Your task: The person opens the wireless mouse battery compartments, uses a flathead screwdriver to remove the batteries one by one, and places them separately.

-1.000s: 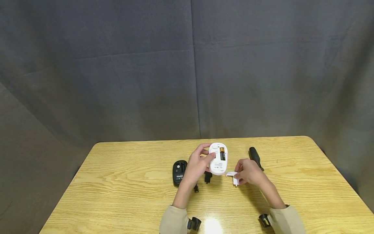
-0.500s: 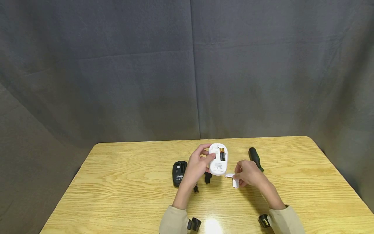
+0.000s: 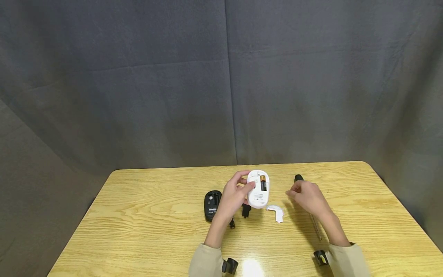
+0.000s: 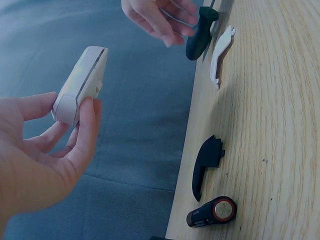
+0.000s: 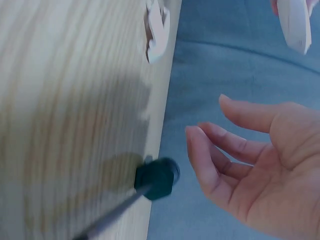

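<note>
In the head view the white mouse [image 3: 257,199] sits just below and right of the frame's centre, held up off the worktop [image 3: 155,223] with its underside showing. The left hand [image 3: 234,197] holds it, thumb across the underside and fingers behind. Its battery [image 3: 263,183] lies in an uncovered bay, so the likeliest trouble is a tip or a knock: with nothing over the bay, the cell could drop out. The grip takes only one side of a smooth shell, and a loosened thumb might let the mouse slip.

The right hand's [image 3: 308,197] grip is empty, with fingers loosely bent and, in the right wrist view, the thumb apart from the fingertips. It hovers over the screwdriver [image 3: 298,177], whose handle and shaft show on either side of the hand and wrist; a low sweep of that arm could catch the tool and send it skidding.

The white cover [image 3: 279,216] lies right of centre, near the mouse's lower end; its small tabs look easy to snap if pressed in crooked. Lower in the frame, the loose battery [image 3: 232,223] is just beside the left forearm and could roll if brushed. The black cover [image 3: 246,210] and black mouse [image 3: 210,207] flank that forearm, equally open to a nudge.
</note>
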The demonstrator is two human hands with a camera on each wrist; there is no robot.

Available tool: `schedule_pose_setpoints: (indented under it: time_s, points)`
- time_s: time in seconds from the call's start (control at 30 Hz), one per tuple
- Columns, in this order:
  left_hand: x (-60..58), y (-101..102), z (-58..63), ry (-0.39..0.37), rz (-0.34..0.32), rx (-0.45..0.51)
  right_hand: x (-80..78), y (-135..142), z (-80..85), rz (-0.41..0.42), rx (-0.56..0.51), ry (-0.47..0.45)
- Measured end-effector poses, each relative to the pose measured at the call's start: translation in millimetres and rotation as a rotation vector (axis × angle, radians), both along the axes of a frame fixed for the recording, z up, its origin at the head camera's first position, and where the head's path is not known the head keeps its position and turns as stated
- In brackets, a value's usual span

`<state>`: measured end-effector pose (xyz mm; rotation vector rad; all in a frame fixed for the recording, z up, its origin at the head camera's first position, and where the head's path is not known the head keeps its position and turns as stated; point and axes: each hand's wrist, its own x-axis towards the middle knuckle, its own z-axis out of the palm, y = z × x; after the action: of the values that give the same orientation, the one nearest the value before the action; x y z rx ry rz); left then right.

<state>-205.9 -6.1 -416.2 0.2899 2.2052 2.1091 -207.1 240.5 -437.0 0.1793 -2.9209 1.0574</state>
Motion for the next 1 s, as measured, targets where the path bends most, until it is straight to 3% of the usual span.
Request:
schedule_pose_setpoints:
  time_s: [0.5,0.7,1.0]
  points:
    - [-0.6,0.0,-1.7,-0.001,0.0,-0.002,-1.7,26.9,1.8,-0.172,0.046,0.016]
    - [-0.8,0.1,-3.4,-0.002,0.003,-0.008,-2.3,29.6,-2.1,-0.147,0.095,-0.066]
    - [0.7,0.3,-0.4,0.005,0.002,-0.011,-3.5,32.3,-12.3,-0.094,0.084,-0.156]
